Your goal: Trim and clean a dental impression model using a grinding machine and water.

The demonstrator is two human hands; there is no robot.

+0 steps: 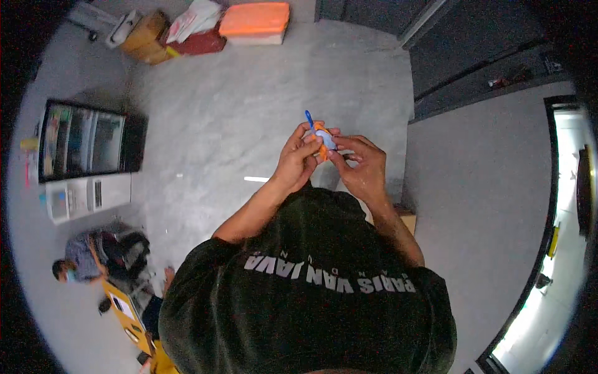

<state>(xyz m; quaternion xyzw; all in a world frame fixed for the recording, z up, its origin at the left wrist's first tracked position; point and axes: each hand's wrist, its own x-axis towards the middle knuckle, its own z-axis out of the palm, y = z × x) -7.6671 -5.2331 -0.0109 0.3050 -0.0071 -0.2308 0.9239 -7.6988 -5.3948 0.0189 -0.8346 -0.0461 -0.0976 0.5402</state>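
Note:
Up in front of my chest, both hands meet at a small orange and pale blue object [324,139], whose exact kind I cannot make out. A blue stick-like part [308,118] rises from its upper left side. My left hand [298,159] is closed around the left and lower side, with the thumb pressed on the pale blue surface. From the right, my right hand [363,167] pinches the object's edge between thumb and fingers. Fingers cover much of the orange part.
Behind my hands spreads a grey floor [212,112] with a white strip [256,179] on it. An orange-lidded box [254,22] and a brown carton [146,38] stand far off. Left are a glass-front cabinet [84,140] and a seated person [87,255]. A doorway opens at right.

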